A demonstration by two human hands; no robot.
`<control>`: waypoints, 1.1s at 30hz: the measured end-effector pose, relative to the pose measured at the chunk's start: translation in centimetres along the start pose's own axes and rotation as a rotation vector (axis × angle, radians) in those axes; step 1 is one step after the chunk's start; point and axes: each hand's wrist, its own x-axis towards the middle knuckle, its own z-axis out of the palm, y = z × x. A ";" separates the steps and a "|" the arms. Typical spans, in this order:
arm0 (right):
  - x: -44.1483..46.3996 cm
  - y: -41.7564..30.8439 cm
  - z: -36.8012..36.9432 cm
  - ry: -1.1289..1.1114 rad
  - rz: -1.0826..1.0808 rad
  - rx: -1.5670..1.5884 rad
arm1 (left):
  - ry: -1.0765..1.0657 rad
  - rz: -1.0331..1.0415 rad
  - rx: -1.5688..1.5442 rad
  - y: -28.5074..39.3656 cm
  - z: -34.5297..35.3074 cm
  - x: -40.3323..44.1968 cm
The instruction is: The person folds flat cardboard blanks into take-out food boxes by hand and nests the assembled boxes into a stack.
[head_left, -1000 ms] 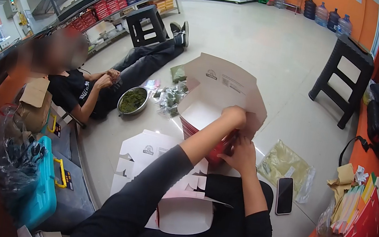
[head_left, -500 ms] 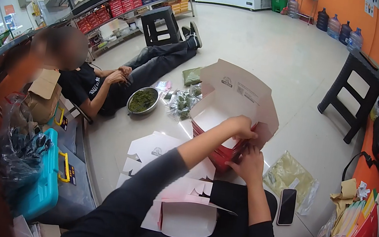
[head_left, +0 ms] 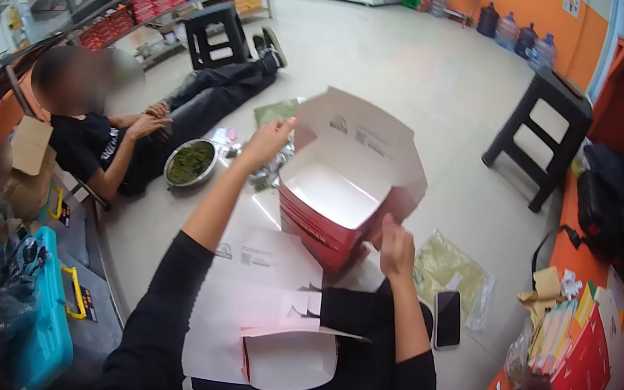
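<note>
A stack of nested cardboard food boxes point(head_left: 322, 233), red outside and white inside, stands on the floor in front of me. The top box point(head_left: 337, 187) is open, its printed lid point(head_left: 365, 134) raised at the back. My left hand point(head_left: 270, 140) is closed at the left edge of the top box, fingertips by the lid's corner. At the right side of the stack, my right hand point(head_left: 398, 250) has curled fingers, with the thumb up against the box's side flap. Across my lap lies another opened box point(head_left: 291, 360), beside a flat white carton sheet point(head_left: 261, 268).
Left, a seated person point(head_left: 105, 148) has a metal bowl of green leaves point(head_left: 191, 163) nearby. A phone point(head_left: 447, 319) and a plastic bag point(head_left: 446, 271) lie right. Black stools point(head_left: 543, 133) and a teal-lidded bin point(head_left: 49, 309) stand around.
My left hand has moved from the stack's right side to its left edge. My right hand has shifted slightly and its fingers have curled. The whole view has swung a little.
</note>
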 end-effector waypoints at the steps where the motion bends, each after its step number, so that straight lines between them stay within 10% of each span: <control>1: 0.4 -0.9 0.0 0.072 0.037 -0.080 | -0.194 -0.065 -0.226 -0.6 0.6 0.2; 14: 3.4 -2.4 0.9 -0.201 0.384 -0.373 | -0.255 0.054 0.352 -2.1 6.8 2.5; 21: 2.6 6.0 -2.3 -0.705 0.513 0.588 | -0.266 0.016 0.298 -0.7 4.9 1.0; 27: 2.9 10.9 3.4 -0.833 0.841 -0.339 | -0.292 0.200 0.323 -1.8 5.2 1.6; 33: 3.4 16.8 8.3 -0.484 0.754 -0.343 | -0.297 0.373 0.290 -1.9 6.5 5.0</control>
